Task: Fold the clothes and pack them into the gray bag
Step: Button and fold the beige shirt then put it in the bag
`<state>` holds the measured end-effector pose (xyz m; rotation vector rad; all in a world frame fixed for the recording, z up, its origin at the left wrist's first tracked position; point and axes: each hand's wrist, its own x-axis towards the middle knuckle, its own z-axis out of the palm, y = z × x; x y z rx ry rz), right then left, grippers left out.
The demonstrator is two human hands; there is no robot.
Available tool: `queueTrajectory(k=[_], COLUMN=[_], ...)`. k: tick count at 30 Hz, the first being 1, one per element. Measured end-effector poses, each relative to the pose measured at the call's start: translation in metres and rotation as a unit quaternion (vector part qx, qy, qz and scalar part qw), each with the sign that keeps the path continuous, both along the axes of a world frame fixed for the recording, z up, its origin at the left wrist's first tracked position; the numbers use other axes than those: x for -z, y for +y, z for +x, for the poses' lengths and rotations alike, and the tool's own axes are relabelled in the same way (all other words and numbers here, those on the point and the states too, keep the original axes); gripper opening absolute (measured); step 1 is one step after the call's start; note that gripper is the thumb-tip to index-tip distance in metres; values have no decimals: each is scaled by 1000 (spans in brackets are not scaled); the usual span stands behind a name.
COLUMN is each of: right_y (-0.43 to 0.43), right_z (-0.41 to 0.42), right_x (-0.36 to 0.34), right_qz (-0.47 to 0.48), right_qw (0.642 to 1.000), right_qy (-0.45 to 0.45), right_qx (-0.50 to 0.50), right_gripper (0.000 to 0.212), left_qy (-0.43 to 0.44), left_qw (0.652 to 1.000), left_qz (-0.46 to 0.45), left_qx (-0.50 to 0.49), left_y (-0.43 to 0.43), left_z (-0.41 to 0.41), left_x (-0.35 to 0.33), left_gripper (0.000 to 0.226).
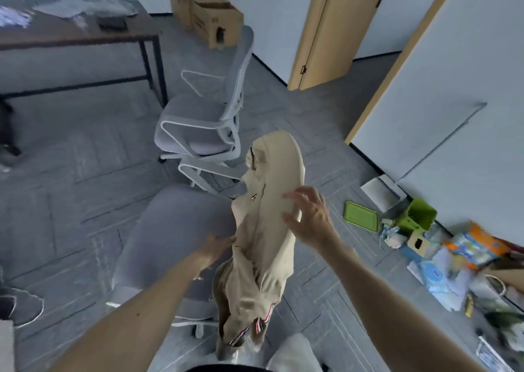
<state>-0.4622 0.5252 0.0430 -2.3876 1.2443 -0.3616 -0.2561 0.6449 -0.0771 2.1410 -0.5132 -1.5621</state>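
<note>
Soft, limp beige hoodie (266,215) droops between left hand (215,248), fingers hidden, and open right hand (310,218); best gripped at shoulders.

Hoodie (269,201) btwn hands, over chair (170,230)

Hoodie (269,201) – matt beige cloth; chair (198,122) – grey fabric, white plastic frame.

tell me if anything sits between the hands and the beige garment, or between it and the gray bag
Nothing separates them: the right hand and the left hand both touch the beige garment. No gray bag is visible, so that path cannot be judged.
</note>
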Motion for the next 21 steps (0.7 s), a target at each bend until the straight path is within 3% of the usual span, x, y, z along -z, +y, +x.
queueTrajectory(k=[5, 8, 12, 16, 18, 21], right_y=[-36, -51, -72, -90, -94, -87], right_z=[33, 47, 54, 57, 63, 76], right_x=[10, 6, -2, -1, -6, -26], right_qz=[-32, -33, -5, -23, 22, 216], right_qw=[981, 959, 931, 907, 902, 904], right_qy=[151, 235, 262, 265, 266, 186], right_qx=[-118, -158, -255, -326, -340, -318], right_gripper=[34, 32, 26, 38, 49, 65], left_qy=[75, 88, -17, -91, -40, 23], left_qw=[996, 992, 996, 980, 941, 824], left_qz=[36, 44, 55, -28, -134, -316], left_qx=[-37, -73, -64, -178, -308, -471], left_y=[13, 13, 12, 6, 3, 7], left_z=[-9, -19, -39, -42, -38, -38], left_x=[2, 8, 18, -4, -29, -78], left_gripper=[71, 42, 15, 20, 17, 20])
